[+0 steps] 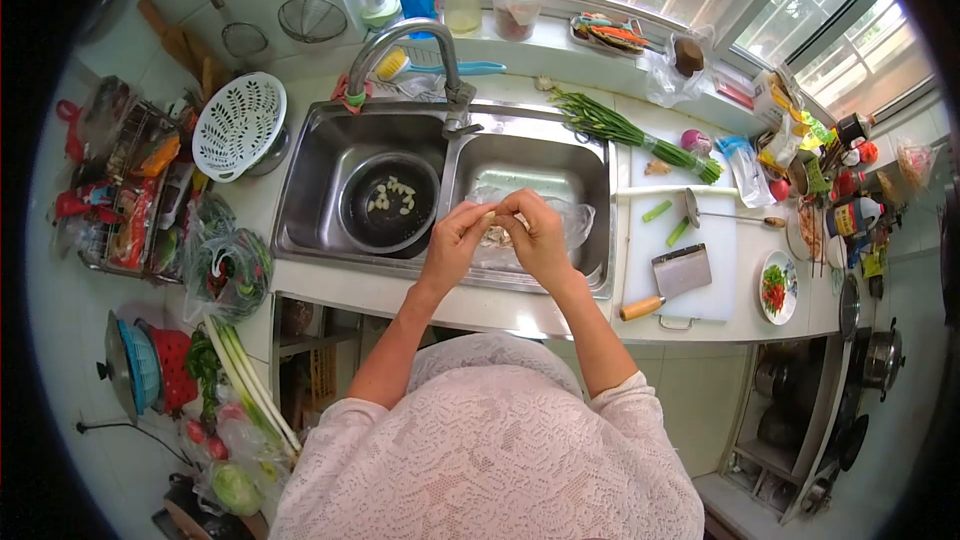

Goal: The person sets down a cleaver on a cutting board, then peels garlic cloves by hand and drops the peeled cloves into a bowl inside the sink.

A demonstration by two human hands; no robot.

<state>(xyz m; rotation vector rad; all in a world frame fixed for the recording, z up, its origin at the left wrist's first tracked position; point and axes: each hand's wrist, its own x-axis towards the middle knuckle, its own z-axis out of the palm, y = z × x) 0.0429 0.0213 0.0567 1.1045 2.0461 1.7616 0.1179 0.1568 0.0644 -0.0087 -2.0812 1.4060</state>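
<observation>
My left hand [452,245] and my right hand [538,245] meet over the right sink basin [530,152]. Their fingertips are pinched together on a small pale piece that looks like a garlic clove [494,228], mostly covered by the fingers. Under my hands, a clear plastic bag [574,224] is spread in the basin. In the left basin [318,145] sits a dark round bowl [364,230], and several peeled white garlic cloves [391,194] lie in it.
A curved faucet [448,55] rises behind the sink. On the right, a cleaver [682,272] rests on a white cutting board [715,305], with green onions [625,130] beyond it and a plate of chopped peppers [776,292] beside it. A white colander [240,130] stands left.
</observation>
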